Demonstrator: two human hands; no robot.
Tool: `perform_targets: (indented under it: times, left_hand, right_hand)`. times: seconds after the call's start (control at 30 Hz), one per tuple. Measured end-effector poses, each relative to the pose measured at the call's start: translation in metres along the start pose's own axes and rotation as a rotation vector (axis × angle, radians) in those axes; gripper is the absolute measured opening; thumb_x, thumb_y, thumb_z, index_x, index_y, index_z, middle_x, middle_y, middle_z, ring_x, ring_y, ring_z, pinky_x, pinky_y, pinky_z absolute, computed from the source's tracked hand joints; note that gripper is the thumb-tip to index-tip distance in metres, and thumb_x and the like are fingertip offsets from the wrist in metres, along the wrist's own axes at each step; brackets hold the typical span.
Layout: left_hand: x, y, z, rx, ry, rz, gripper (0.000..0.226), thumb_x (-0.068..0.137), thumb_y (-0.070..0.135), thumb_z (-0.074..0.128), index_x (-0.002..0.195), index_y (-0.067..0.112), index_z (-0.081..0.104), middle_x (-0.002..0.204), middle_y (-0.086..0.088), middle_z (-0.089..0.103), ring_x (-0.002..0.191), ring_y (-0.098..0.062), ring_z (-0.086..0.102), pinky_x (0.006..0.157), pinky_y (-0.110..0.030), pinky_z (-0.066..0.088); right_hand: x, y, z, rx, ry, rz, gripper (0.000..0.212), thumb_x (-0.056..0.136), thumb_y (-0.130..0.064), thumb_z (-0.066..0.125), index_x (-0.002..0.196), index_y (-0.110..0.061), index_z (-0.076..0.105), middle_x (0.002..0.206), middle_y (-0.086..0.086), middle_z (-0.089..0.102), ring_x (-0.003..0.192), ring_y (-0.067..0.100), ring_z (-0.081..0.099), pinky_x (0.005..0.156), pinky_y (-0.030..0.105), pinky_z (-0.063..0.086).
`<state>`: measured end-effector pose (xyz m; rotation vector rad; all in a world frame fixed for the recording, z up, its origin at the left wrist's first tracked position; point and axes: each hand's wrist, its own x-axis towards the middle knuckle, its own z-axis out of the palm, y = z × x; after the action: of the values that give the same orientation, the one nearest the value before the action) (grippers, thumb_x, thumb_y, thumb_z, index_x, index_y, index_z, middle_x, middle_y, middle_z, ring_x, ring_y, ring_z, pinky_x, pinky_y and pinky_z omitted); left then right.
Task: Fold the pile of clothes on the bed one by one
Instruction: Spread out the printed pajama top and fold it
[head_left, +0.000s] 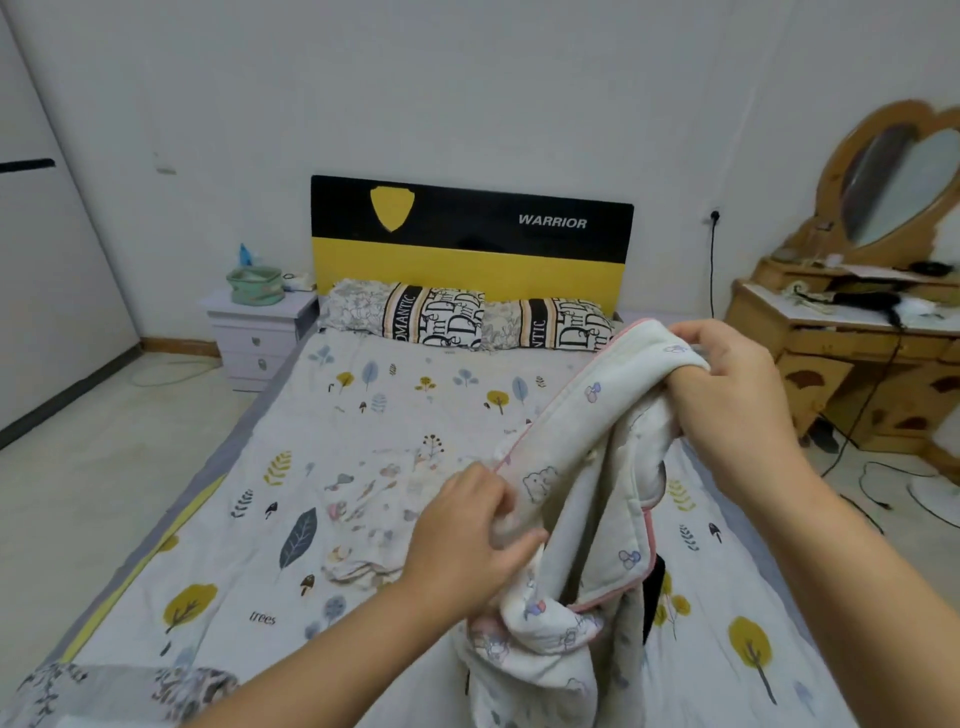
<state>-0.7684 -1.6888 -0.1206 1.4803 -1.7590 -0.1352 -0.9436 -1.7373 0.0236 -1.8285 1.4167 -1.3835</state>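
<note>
A person holds a soft white padded garment (587, 467) up over the bed (395, 426). It has little cartoon prints and a pink trim along its edge. The right hand (727, 384) is up high near the pillows, and its fingers (691, 332) are curled round the top of the cloth and grip it tight. The left hand (467, 535) is lower and closer to the body, and its fingers (511, 551) pinch a fold of the same garment, with the thumb pressed on the cloth. The cloth stretches between the two hands, and the rest hangs down in a bunch to the bed. Something dark peeks out just behind the hanging part, but it is too hidden to tell what it is. Another piece of clothing (363, 514) with small prints lies crumpled on the bed sheet, just to the left of the left hand. Two pillows (457, 322) with big letters lie at the head of the bed, under a black and yellow headboard (467, 234). A white nightstand (260, 332) stands on the left with a green bag on top. A wooden dresser (852, 343) with a mirror stands on the right.
</note>
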Motion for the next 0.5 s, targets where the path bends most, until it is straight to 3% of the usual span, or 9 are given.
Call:
perform_targets:
  times: [0.1,0.17,0.27,0.33,0.4,0.5]
  left_hand:
    - [0.003,0.005,0.036,0.107,-0.111,-0.157,0.050,0.070,0.061,0.060,0.098,0.022,0.044,0.094,0.010,0.035,0.089,-0.010,0.038,0.073,-0.022,0.031]
    - [0.009,0.005,0.048,0.148,-0.149,-0.204,0.044,0.075,0.054,0.062,0.096,0.020,0.043,0.095,0.007,0.036,0.095,-0.015,0.042,0.073,-0.023,0.030]
    - [0.017,-0.005,0.045,0.119,-0.248,-0.175,0.030,0.082,0.043,0.062,0.091,0.015,0.059,0.100,0.000,0.049,0.099,-0.020,0.048,0.075,-0.025,0.033]
    - [0.023,-0.013,0.026,0.041,-0.267,-0.190,0.021,0.080,0.035,0.068,0.088,0.016,0.068,0.095,0.001,0.057,0.092,-0.017,0.052,0.071,-0.022,0.033]
    - [0.032,-0.019,-0.002,-0.059,-0.289,-0.252,0.005,0.076,0.022,0.073,0.075,0.020,0.068,0.074,0.007,0.059,0.072,-0.013,0.055,0.062,-0.018,0.038]
    - [0.052,-0.022,-0.043,0.022,-0.281,-0.327,0.029,0.073,-0.002,0.062,0.057,0.022,0.053,0.058,0.002,0.055,0.057,-0.017,0.058,0.055,-0.027,0.050]
  right_hand:
    - [-0.003,-0.003,0.000,0.039,-0.015,-0.022,0.033,0.078,0.004,0.043,0.089,-0.020,0.063,0.078,-0.009,0.062,0.076,0.014,0.059,0.061,0.026,0.043]
    - [-0.004,-0.001,-0.003,0.035,-0.029,-0.034,0.034,0.078,0.004,0.043,0.089,-0.022,0.063,0.077,-0.010,0.062,0.072,0.008,0.058,0.056,0.023,0.040]
    - [-0.002,0.013,-0.015,-0.003,-0.039,-0.010,0.034,0.079,0.004,0.043,0.092,-0.020,0.064,0.078,-0.009,0.063,0.071,0.008,0.058,0.055,0.024,0.040]
    - [-0.001,0.027,-0.027,-0.069,-0.025,0.013,0.037,0.079,0.004,0.042,0.094,-0.022,0.064,0.082,-0.005,0.065,0.077,0.015,0.060,0.060,0.029,0.046]
    - [-0.001,0.042,-0.039,-0.214,0.001,0.018,0.040,0.080,0.005,0.042,0.095,-0.024,0.064,0.084,-0.003,0.065,0.081,0.018,0.059,0.065,0.035,0.051]
    - [-0.006,0.065,-0.045,-0.573,-0.053,-0.024,0.033,0.085,0.000,0.045,0.104,-0.022,0.059,0.089,0.009,0.065,0.081,0.029,0.057,0.061,0.036,0.046]
